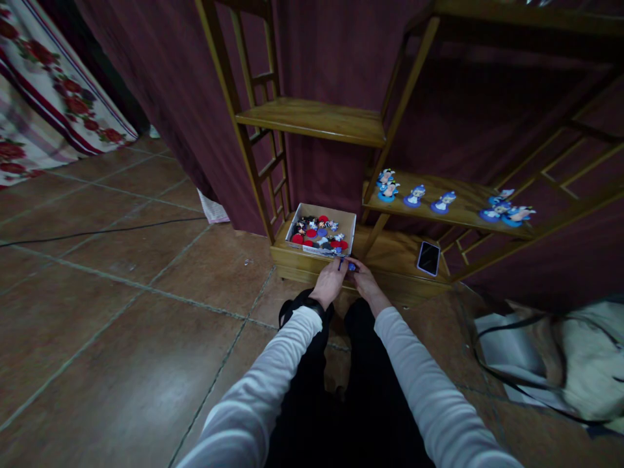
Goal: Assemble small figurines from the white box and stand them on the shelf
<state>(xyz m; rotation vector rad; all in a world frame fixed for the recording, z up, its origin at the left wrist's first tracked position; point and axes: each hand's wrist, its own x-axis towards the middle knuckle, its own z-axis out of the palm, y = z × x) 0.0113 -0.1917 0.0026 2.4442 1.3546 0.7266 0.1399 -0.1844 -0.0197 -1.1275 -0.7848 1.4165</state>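
Note:
My left hand [330, 282] and my right hand [364, 279] meet just in front of an open cardboard box [349, 229]. Between their fingertips is a small blue figurine [351, 266], mostly covered by the fingers. Both hands are closed on it. Inside the box lie several small figurines [332, 225] with dark, white and grey parts, among red and blue round bases [297, 239]. The box rests on the low bottom shelf of a wooden rack, close beyond my hands.
On the middle shelf [468, 212] stand several blue-and-white figurines [442, 202]. A phone [429, 258] lies on the bottom shelf at right. A higher shelf [312, 118] juts out above the box. Bags [585, 364] sit on the floor at right; a black cable [107, 231] crosses the tiles at left.

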